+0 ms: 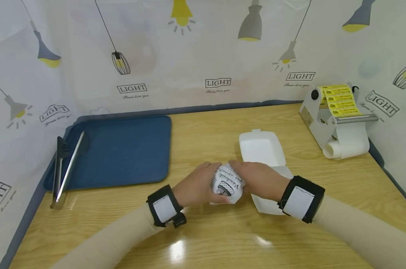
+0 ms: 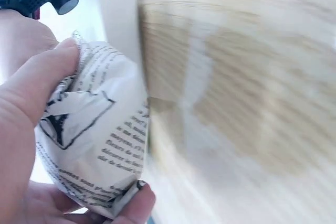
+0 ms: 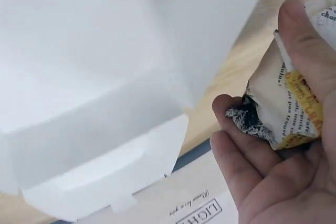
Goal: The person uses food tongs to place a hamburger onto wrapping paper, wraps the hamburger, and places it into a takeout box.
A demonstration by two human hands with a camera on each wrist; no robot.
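Observation:
Both hands hold a rounded bundle [image 1: 228,185] wrapped in white paper with black newsprint-style lettering; its contents are hidden. My left hand [image 1: 197,185] grips its left side, and in the left wrist view the thumb [image 2: 50,69] lies over the paper. From the right, my right hand [image 1: 263,180] grips it too. A yellow label [image 3: 304,103] shows on the wrapper in the right wrist view, near a crumpled dark-printed paper end. Beneath and behind the right forearm sits a white clamshell takeaway box [image 1: 261,147], its lid tipped back, partly covered by that hand.
A blue tray [image 1: 129,149] lies at the left, with metal tongs [image 1: 66,172] across its left edge. At the back right stands a label dispenser [image 1: 337,119] with yellow stickers. A lamp-print sheet [image 1: 189,67] borders the wooden table [image 1: 203,239].

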